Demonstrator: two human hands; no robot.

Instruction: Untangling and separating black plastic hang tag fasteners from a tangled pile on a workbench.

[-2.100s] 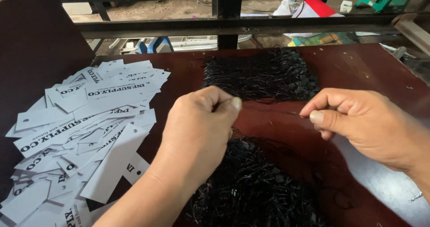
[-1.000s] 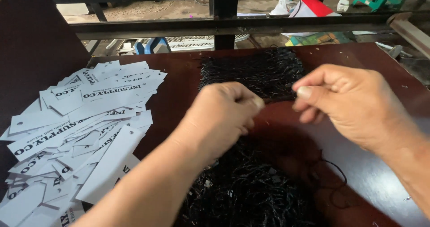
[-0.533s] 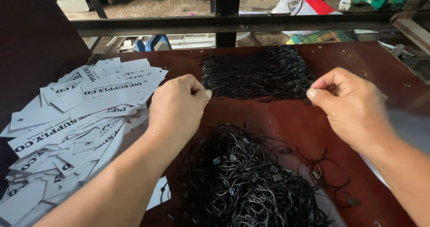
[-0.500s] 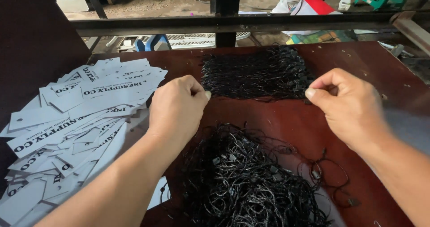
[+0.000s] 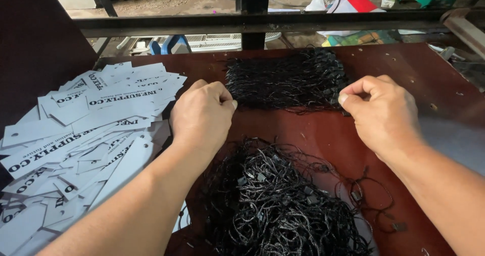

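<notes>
A neat bundle of black cords (image 5: 286,80) lies at twelve o'clock on the dark red table (image 5: 404,66). The left hand (image 5: 201,115) pinches at the bundle's nine o'clock edge, the right hand (image 5: 382,112) at its three o'clock edge, fingertips closed on cord ends. A loose tangle of cords (image 5: 275,200) sits at six o'clock; white paper tags (image 5: 81,135) spread at nine o'clock.

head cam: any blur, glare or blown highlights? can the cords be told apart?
Head view: sharp, no motion blur on the left hand or right hand. The white paper tags are bright but not blown out. The near tangle of black cords shows single strands; the straightened cord bundle merges into a dark mass. There is a soft sheen on the red-brown tabletop, and slight wide-angle bowing at the edges.
</notes>
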